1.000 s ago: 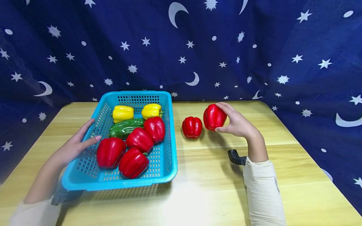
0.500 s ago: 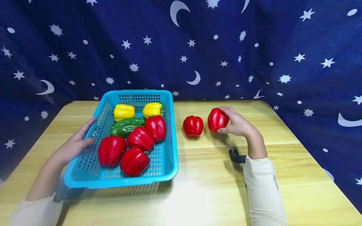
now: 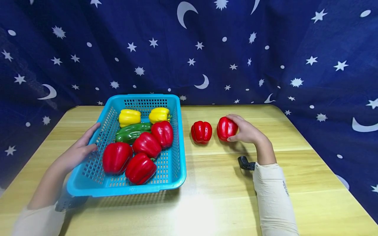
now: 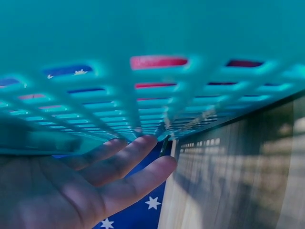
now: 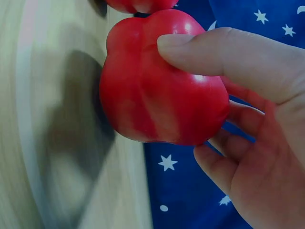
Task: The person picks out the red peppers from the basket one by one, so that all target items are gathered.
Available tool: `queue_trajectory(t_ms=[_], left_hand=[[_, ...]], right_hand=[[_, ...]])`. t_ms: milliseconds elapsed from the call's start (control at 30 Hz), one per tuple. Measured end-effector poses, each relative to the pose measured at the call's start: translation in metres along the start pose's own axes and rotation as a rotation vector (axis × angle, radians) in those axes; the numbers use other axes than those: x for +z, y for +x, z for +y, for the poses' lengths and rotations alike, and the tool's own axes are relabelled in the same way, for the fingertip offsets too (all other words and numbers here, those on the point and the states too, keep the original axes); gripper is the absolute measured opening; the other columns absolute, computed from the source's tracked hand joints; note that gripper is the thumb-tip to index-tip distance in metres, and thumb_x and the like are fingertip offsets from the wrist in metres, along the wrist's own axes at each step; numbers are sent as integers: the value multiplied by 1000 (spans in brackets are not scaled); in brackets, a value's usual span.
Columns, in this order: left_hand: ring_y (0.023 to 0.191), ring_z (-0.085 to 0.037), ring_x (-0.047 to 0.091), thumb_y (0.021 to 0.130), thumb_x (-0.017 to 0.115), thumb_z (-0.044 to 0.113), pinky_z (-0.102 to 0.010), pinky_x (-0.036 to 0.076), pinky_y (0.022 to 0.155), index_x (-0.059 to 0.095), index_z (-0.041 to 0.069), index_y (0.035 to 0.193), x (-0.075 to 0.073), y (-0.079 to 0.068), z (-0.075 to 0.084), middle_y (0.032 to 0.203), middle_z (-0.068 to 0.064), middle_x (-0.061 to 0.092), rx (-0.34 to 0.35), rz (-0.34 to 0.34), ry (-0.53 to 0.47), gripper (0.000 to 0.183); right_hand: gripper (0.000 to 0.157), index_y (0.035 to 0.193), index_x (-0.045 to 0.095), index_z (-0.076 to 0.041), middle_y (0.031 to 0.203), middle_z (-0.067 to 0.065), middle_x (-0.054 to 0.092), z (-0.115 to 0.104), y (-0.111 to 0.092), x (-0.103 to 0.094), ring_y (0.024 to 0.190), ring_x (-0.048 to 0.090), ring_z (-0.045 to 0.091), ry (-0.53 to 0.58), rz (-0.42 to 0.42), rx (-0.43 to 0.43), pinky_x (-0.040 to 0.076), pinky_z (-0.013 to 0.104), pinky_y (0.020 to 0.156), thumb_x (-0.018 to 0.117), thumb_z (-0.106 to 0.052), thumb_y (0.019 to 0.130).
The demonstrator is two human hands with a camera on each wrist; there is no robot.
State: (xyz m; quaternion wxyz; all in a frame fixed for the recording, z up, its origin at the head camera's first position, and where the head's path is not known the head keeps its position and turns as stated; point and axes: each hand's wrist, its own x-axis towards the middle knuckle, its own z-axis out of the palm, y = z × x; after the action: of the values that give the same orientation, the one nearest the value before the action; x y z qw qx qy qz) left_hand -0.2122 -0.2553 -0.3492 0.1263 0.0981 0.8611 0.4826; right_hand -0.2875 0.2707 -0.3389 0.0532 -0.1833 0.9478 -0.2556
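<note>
My left hand (image 3: 75,152) holds the left side of a turquoise plastic basket (image 3: 177,144), thumb at the rim. In the left wrist view, several fingers (image 4: 138,183) reach out nearly straight beneath the basket's slotted underside. With thumb and fingers, my right hand (image 3: 248,131) grips a red bell pepper (image 3: 226,128) at its right side. That pepper is low over the table; whether it touches the wood, I cannot tell. Just left of it lies another red bell pepper (image 3: 201,132). The right wrist view shows the gripped pepper (image 5: 162,90) close up, fingertips partly hidden behind it.
Inside the basket are two yellow bell peppers (image 3: 130,118), green peppers (image 3: 133,132) and several red bell peppers (image 3: 117,158). A black bracket (image 3: 245,163) juts from the right wrist. The wooden table (image 3: 224,196) ends at a starry blue cloth (image 3: 224,52).
My right hand has brought its red bell pepper down and slightly right, nearer the table. The left thumb has drawn back a little toward the basket's rim. The basket has stayed nearly still.
</note>
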Motion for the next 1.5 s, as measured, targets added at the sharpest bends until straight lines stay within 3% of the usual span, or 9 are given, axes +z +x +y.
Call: queue_trajectory(t_ms=[400, 1100, 1500], left_hand=[[124, -62, 16, 88, 30, -2, -67, 35, 86, -15, 19, 145, 0, -2, -1, 147, -31, -5, -5, 2, -6, 76], [126, -59, 15, 87, 30, -4, -68, 32, 89, -15, 17, 145, -2, 0, -1, 148, -30, -5, 21, 7, -23, 77], [126, -59, 15, 87, 31, -3, -67, 33, 88, -14, 17, 146, -2, 1, -1, 148, -29, -4, 18, 3, -27, 76]], right_hand=[[83, 139, 29, 0, 143, 25, 27, 7, 1, 6, 127, 31, 44, 17, -35, 34, 32, 61, 100, 72, -6, 69], [84, 141, 27, 1, 148, 23, 17, 7, 2, 3, 132, 22, 45, 28, -70, 32, 27, 62, 102, 71, -2, 69], [82, 141, 28, -1, 149, 20, 18, 2, 1, 1, 133, 18, 43, 18, -19, 35, 32, 62, 99, 71, -13, 72]])
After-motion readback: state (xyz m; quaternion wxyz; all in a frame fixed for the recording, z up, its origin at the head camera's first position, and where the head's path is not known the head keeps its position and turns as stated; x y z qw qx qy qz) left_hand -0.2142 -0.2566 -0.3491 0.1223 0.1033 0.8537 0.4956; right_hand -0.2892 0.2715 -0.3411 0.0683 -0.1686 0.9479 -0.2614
